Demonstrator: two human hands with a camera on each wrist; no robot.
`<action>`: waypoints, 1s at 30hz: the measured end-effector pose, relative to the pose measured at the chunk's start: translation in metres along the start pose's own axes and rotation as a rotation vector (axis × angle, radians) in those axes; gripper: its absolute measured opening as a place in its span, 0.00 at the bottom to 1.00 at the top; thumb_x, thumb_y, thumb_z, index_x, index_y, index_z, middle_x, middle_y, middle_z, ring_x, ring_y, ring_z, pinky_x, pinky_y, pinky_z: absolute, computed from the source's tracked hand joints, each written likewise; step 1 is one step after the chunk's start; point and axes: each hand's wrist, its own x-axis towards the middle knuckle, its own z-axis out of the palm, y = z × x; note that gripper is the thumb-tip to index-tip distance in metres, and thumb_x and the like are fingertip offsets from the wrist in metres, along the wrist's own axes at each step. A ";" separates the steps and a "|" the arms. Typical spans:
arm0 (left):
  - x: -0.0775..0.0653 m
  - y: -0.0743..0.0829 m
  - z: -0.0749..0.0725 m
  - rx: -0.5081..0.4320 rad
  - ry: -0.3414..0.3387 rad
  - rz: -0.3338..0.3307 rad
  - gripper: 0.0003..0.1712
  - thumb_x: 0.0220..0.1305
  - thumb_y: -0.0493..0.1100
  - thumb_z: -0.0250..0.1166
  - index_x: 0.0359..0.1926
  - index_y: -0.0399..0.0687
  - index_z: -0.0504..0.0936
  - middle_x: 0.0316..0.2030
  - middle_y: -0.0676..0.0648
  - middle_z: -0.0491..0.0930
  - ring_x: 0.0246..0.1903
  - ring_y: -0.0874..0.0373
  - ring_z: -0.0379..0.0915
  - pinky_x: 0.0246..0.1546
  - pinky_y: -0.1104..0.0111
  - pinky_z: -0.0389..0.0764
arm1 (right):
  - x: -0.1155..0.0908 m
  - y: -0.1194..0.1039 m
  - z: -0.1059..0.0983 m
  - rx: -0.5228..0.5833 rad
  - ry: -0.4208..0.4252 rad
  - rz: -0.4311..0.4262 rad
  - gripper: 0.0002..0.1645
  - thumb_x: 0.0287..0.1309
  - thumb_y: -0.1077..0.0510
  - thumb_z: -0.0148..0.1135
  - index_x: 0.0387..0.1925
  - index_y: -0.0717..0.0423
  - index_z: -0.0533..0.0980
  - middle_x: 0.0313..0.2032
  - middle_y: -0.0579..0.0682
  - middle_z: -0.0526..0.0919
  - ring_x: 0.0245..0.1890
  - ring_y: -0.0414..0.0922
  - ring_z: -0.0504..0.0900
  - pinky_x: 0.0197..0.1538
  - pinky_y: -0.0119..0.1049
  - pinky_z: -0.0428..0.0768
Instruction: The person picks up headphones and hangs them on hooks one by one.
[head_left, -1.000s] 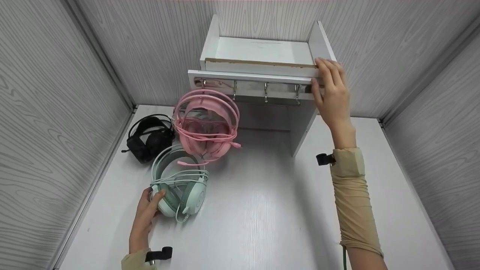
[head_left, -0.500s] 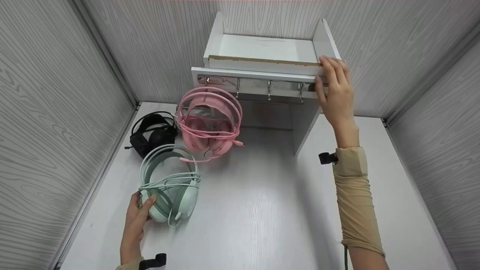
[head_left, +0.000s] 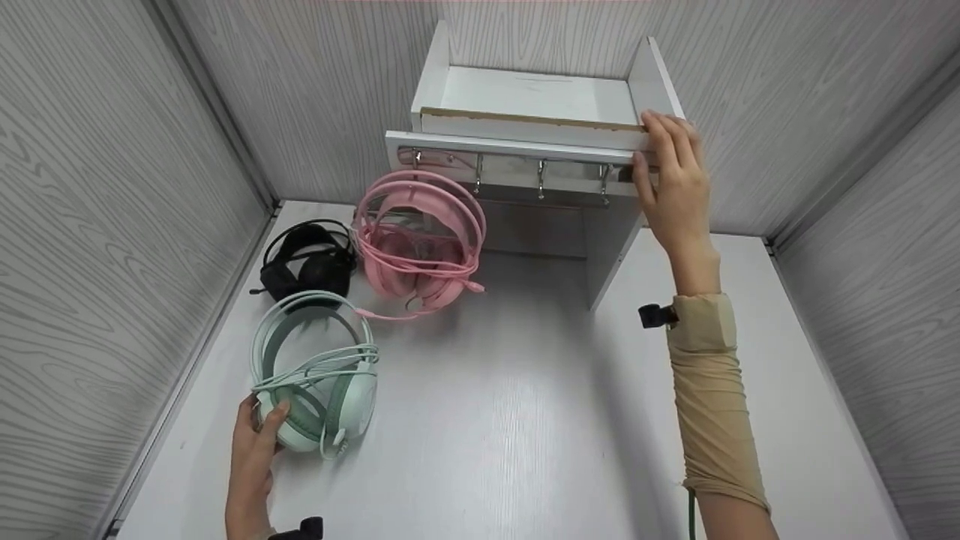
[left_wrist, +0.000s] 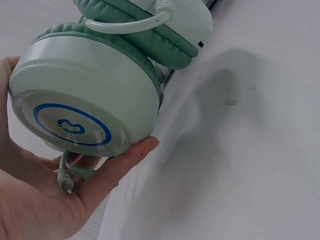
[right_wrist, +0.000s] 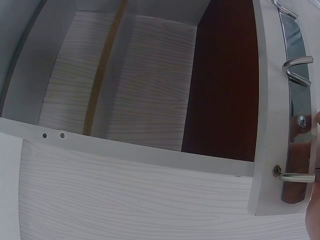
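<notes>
My left hand [head_left: 251, 457] grips a mint-green headset [head_left: 358, 405] by its left ear cup, thumb on the inner side. The headset's cable is wound around it. In the left wrist view, fingers and thumb span the ear cup [left_wrist: 85, 75], and a cable plug [left_wrist: 66, 181] hangs by the palm. My right hand [head_left: 679, 195] holds the right end of a white shelf unit [head_left: 517, 144], its fingers over the top edge and its thumb against the front hook board. A pink headset [head_left: 448, 259] hangs from the leftmost hook.
A black headset [head_left: 330, 270] lies on the white table [head_left: 510, 420], behind the green one. Several metal hooks [head_left: 541, 180] line the board; one hook [right_wrist: 298, 70] shows close up in the right wrist view. Wood-grain panels [head_left: 97, 225] enclose the table at the back and sides.
My left hand has carried the green headset left and slightly toward me, away from the pink one. The right hand keeps its hold on the shelf. The view has shifted a little.
</notes>
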 end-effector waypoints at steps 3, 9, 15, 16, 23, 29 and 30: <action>-0.003 -0.001 -0.002 -0.055 0.034 0.030 0.50 0.72 0.54 0.59 0.81 0.44 0.41 0.76 0.36 0.55 0.54 0.64 0.66 0.39 0.79 0.76 | 0.000 0.000 0.000 -0.008 -0.003 -0.004 0.25 0.76 0.54 0.52 0.70 0.55 0.71 0.65 0.53 0.75 0.68 0.48 0.67 0.74 0.41 0.59; -0.006 0.000 -0.006 -0.146 0.095 0.097 0.48 0.71 0.51 0.60 0.81 0.46 0.45 0.77 0.38 0.54 0.60 0.60 0.66 0.44 0.81 0.76 | 0.000 -0.002 -0.002 -0.020 -0.025 0.000 0.25 0.76 0.54 0.51 0.70 0.55 0.70 0.66 0.52 0.74 0.69 0.48 0.66 0.77 0.40 0.52; -0.010 0.006 -0.007 -0.264 0.123 0.185 0.44 0.69 0.47 0.59 0.80 0.51 0.50 0.76 0.41 0.56 0.70 0.48 0.59 0.60 0.68 0.73 | 0.002 -0.003 -0.003 -0.009 -0.022 0.020 0.25 0.76 0.55 0.52 0.70 0.54 0.70 0.65 0.52 0.75 0.69 0.47 0.66 0.76 0.39 0.55; -0.010 0.006 -0.007 -0.292 0.131 0.211 0.43 0.68 0.46 0.59 0.80 0.51 0.52 0.74 0.41 0.58 0.69 0.48 0.60 0.60 0.68 0.74 | 0.002 -0.003 -0.003 -0.007 -0.021 0.021 0.25 0.76 0.55 0.52 0.70 0.53 0.70 0.65 0.51 0.75 0.69 0.47 0.66 0.76 0.39 0.55; -0.014 0.016 0.000 -0.423 0.144 0.382 0.40 0.65 0.40 0.57 0.78 0.46 0.57 0.67 0.45 0.63 0.66 0.50 0.64 0.56 0.76 0.75 | 0.001 -0.002 -0.003 -0.003 -0.015 0.020 0.25 0.76 0.54 0.52 0.70 0.53 0.71 0.66 0.51 0.75 0.69 0.47 0.66 0.75 0.40 0.58; -0.016 0.028 0.011 -0.460 0.094 0.463 0.43 0.64 0.37 0.55 0.79 0.42 0.52 0.72 0.40 0.57 0.72 0.48 0.56 0.63 0.75 0.69 | 0.000 -0.001 -0.002 -0.009 -0.009 0.010 0.25 0.76 0.54 0.52 0.70 0.54 0.71 0.65 0.52 0.75 0.69 0.47 0.66 0.76 0.41 0.55; -0.016 0.030 0.013 -0.464 0.079 0.468 0.43 0.64 0.37 0.55 0.79 0.42 0.51 0.73 0.39 0.55 0.72 0.48 0.54 0.64 0.75 0.68 | 0.000 -0.001 -0.002 -0.007 -0.010 0.012 0.25 0.76 0.54 0.52 0.70 0.54 0.71 0.65 0.51 0.75 0.69 0.47 0.66 0.76 0.41 0.57</action>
